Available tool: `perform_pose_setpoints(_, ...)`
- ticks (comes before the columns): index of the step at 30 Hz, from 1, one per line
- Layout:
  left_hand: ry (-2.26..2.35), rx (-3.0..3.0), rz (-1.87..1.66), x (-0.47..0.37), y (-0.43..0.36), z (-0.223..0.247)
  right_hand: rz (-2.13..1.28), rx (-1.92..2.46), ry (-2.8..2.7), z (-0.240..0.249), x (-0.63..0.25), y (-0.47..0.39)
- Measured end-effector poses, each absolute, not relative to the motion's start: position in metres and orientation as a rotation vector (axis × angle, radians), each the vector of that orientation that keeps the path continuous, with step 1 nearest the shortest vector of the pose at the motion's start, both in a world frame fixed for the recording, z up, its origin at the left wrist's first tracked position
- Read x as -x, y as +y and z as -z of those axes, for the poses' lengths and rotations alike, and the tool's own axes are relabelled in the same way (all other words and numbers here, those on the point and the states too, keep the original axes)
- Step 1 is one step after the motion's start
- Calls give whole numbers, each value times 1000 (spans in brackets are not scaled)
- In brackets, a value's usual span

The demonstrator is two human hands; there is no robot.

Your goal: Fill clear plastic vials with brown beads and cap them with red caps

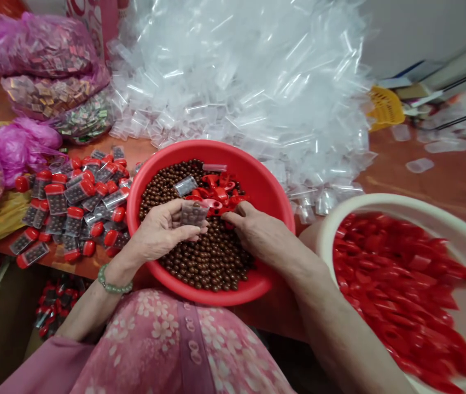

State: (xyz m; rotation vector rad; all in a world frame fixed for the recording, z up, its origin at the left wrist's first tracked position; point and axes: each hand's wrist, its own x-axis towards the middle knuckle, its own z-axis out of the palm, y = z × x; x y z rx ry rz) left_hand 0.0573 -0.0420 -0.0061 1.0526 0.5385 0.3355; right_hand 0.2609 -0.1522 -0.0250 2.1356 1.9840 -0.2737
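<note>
My left hand (161, 227) is closed around a small clear plastic box (193, 213) with dark balls showing inside, held over the red basin (274, 197). Brown balls (204, 262) fill much of the basin floor. On top of them lies a heap of red plastic caps (219, 192), along with another clear box (185, 186). My right hand (257, 232) is at the near right edge of that heap, its thumb and forefinger closed on a red cap. Its other fingers are curled and partly hidden.
Capped ball-filled boxes (75, 205) are piled left of the basin. Behind it rises a large mound of clear boxes (237, 82). A white tub (326, 235) of red caps stands at the right. Pink bags (40, 49) sit at back left, a yellow basket (386, 106) at back right.
</note>
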Motion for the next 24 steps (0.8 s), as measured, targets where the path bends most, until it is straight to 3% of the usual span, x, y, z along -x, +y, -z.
perform_pose_setpoints(5, 501, -916, -317, -54, -37, 14, 365, -2211, 2099, 28, -271, -151)
perform_pose_setpoints(10, 473, -872, -336, -50, -39, 9, 612, -2643, 2451, 19, -278, -155)
perform_pose_setpoints(13, 447, -928, -347, -46, -44, -4, 1043, -3023, 2311, 13, -272, -158)
perform_pose_setpoints(16, 450, -1000, -366, -44, -46, -11, 1451, -3121, 2252, 2, -259, -155)
perform_pose_setpoints(24, 494, -1084, -360, -45, -48, 1, 1307, -2990, 2554, -28, -229, -130)
